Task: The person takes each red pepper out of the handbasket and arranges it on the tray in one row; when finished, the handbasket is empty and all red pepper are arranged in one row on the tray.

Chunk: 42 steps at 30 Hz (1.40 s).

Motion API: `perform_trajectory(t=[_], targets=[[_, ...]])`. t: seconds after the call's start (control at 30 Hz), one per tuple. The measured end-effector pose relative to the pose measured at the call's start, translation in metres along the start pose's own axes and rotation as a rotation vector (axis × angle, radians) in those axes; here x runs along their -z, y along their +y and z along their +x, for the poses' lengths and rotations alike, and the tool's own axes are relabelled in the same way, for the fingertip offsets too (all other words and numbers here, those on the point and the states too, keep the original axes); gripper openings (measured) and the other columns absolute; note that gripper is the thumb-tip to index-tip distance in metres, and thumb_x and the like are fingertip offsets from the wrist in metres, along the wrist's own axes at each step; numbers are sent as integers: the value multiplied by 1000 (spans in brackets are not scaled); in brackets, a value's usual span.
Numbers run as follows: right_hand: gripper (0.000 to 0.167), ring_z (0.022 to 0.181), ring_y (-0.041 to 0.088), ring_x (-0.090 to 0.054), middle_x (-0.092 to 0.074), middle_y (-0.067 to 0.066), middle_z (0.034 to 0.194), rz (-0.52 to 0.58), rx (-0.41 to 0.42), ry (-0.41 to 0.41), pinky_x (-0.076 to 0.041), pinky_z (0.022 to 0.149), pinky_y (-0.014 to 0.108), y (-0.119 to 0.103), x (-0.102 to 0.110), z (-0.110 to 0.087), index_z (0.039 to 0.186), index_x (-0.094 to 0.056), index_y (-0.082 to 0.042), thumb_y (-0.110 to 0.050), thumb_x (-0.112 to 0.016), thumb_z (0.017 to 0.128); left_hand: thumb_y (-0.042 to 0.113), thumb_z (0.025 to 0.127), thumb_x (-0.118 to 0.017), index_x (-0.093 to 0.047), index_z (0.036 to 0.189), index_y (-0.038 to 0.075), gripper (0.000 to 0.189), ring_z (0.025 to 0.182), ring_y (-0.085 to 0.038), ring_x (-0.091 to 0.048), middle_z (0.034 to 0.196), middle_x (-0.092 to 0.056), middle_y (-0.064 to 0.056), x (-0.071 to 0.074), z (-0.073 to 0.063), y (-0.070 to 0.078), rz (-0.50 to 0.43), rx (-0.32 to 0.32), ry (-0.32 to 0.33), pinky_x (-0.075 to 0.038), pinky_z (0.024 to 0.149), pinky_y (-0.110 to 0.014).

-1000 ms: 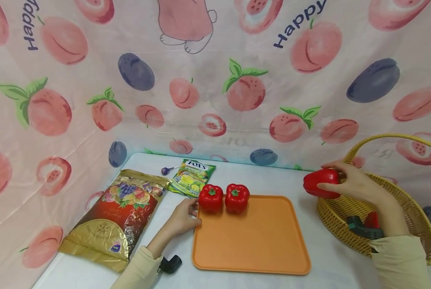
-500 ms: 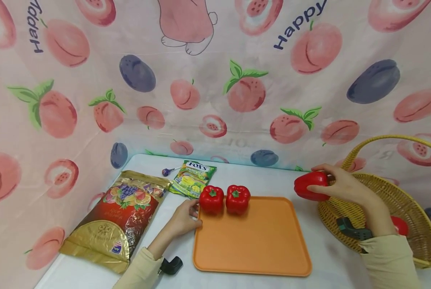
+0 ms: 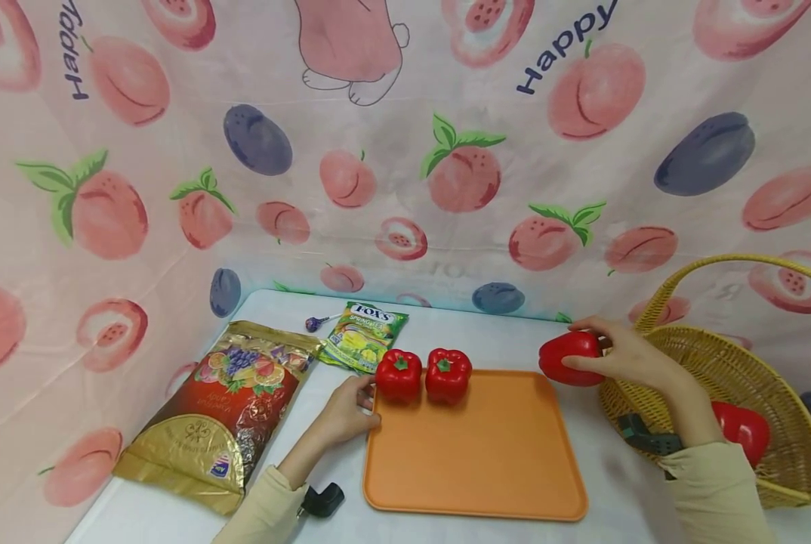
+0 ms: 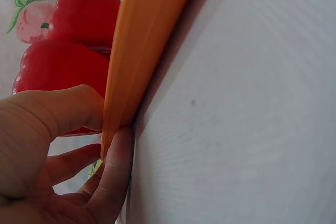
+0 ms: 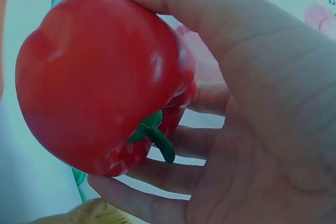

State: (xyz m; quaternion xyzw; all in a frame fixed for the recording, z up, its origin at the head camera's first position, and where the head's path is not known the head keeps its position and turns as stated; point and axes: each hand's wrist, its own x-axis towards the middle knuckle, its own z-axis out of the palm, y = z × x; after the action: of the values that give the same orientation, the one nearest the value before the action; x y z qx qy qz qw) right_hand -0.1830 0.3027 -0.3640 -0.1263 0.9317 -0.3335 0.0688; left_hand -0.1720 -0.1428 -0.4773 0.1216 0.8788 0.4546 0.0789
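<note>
Pepper (image 3: 560,355) in right hand (image 3: 628,355) — stem (image 5: 156,134) hidden in head view.

Glossy pepper (image 5: 100,82), rough woven basket (image 3: 725,370)

Tray (image 3: 473,461) sat mid-table (image 3: 507,336), 2 peppers (image 3: 399,378) side by side in its far left corner. Large candy bag (image 3: 218,415) lay left of tray; small candy bag (image 3: 365,338) lay behind that corner, lollipop (image 3: 313,324) to its left. Basket (image 3: 704,359) stood right, 1 pepper (image 3: 743,432) inside. Left hand (image 3: 344,412) was at tray's left edge; right hand (image 3: 630,355) held 1 more pepper (image 3: 568,358) near tray's far right corner.
</note>
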Motion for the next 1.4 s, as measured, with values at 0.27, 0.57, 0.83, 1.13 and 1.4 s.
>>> perform_trajectory(t=[0.27,0.57,0.83,1.13,1.4], targets=[[65,103,36,-54,-59,20,116,-19,-17,-22,-54,69,34,0,-7,7,132,-54,-2,-39,-76,84,-1,71,-79,-56,130,-5,64,84,-18,-58,104,-56,-10,0,0,2,-10,12,3,-53,72,-29],[63,100,34,-55,-60,19,115,-4,-24,-47,-55,68,34,-4,-13,12,132,-55,-3,-39,-76,84,0,71,-79,-56,131,-5,64,84,-18,-58,104,-56,-10,0,0,3,-13,16,0,-53,72,-29],[60,99,32,-58,-61,20,117,5,12,-64,-56,69,33,-4,-17,16,133,-56,-6,-36,-75,86,-1,72,-79,-56,131,-5,64,84,-18,-57,104,-56,-11,0,-1,3,-12,12,0,-53,72,-29],[56,97,30,-59,-61,17,117,11,48,-60,-55,69,30,-6,-23,18,130,-60,-6,-35,-76,85,-3,68,-78,-58,128,-5,63,81,-16,-59,99,-56,-10,-1,0,-1,16,-50,18,-50,71,-27],[63,105,37,-55,-58,19,121,30,60,-82,-57,71,36,-7,-28,21,130,-58,-7,-33,-83,78,-1,71,-79,-57,131,-3,64,83,-16,-58,101,-55,-9,-1,1,-1,16,-20,0,-51,71,-27]])
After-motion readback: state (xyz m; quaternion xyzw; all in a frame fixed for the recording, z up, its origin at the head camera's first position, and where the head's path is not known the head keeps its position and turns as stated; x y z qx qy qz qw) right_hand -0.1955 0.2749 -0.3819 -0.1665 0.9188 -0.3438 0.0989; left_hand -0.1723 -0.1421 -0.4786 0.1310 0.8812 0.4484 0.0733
